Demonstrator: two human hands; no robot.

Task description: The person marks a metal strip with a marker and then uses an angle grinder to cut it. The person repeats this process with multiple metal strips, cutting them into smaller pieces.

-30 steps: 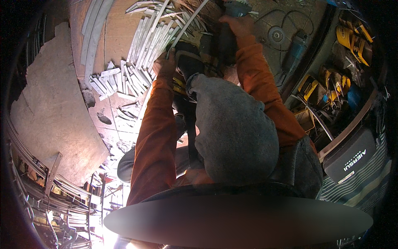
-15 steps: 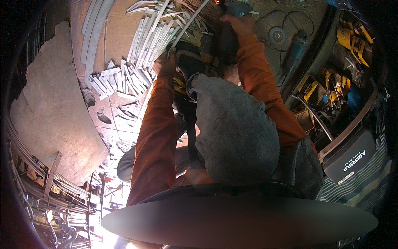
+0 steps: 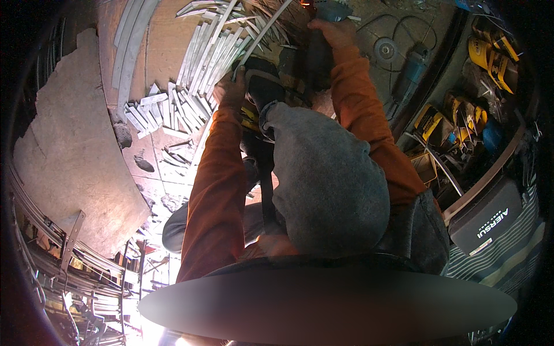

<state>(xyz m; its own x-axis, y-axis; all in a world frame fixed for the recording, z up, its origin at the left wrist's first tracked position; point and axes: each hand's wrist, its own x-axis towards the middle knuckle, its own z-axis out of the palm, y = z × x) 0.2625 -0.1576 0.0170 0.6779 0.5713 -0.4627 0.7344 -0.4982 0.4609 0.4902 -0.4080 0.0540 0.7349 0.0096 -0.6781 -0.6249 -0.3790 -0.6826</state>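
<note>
My left hand is closed around the lower end of a long, narrow metal strip, which slants up to the right. Its upper end runs out at the top edge. At the top, my right hand grips a power tool with a blue housing, only partly in view. An orange glow shows beside that tool, near the strip's far part. My dark shoe and bent knee in grey cloth are between my arms. The tool's working end is dark and cut off by the frame.
Left of my left hand lie rows of cut metal strips and short pieces. A sheet board covers the far left. On the right are a blue angle grinder, a disc, yellow-black packages and a dark case.
The orange glow by the blue tool is larger and brighter. Both hands keep nearly the same place and hold.
</note>
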